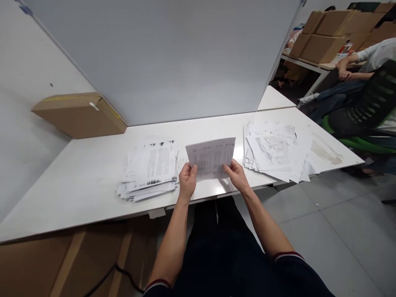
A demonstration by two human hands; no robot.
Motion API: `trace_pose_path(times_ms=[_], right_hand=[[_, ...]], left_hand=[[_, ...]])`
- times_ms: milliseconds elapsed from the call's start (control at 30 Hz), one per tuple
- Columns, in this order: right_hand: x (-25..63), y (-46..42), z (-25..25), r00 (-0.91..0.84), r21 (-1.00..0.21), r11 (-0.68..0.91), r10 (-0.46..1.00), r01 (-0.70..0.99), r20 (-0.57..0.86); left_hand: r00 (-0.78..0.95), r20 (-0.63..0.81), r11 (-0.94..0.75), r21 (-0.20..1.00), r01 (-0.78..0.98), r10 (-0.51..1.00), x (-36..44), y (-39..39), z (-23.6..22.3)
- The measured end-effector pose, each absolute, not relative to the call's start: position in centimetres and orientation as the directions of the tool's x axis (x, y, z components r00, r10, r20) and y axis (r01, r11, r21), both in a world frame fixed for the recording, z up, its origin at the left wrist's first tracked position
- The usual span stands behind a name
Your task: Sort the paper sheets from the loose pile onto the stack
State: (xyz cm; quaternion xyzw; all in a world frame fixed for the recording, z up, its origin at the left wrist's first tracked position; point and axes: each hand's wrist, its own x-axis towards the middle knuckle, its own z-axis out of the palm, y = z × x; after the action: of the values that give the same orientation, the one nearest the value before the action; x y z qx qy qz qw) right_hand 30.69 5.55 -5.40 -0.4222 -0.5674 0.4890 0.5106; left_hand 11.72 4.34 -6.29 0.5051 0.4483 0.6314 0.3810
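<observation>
A printed sheet of paper (210, 156) is held up above the table's front edge, tilted toward me. My left hand (187, 180) grips its lower left side, with the thumb on the printed face. On the lower right side, my right hand (236, 175) pinches it the same way. To the left of my hands lies a stack of printed papers (156, 167), its edges uneven. A looser, fanned-out pile of papers (274, 150) lies to the right, some sheets reaching past the front edge.
The white table (80, 177) stands against a large whiteboard panel (185, 62). A cardboard box (83, 115) rests at the back left. More boxes (323, 47) are stacked on another table at the right, where a seated person (375, 57) is beside a chair (368, 103).
</observation>
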Motion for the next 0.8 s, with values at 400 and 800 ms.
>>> trace_pose_path(times_ms=[400,800], right_hand=[[32.5,3.5,6.3,-0.489,-0.048,0.506,0.85,0.861,0.195],[31.6,3.6,4.5,-0.508,0.052,0.507,0.861,0.861,0.029]], left_hand=[[-0.069,0.233,-0.2,0.928,0.313,0.97,9.8,3.7,-9.5],[0.088,0.308,-0.303,0.772,0.559,0.947,10.4,3.4,-9.3]])
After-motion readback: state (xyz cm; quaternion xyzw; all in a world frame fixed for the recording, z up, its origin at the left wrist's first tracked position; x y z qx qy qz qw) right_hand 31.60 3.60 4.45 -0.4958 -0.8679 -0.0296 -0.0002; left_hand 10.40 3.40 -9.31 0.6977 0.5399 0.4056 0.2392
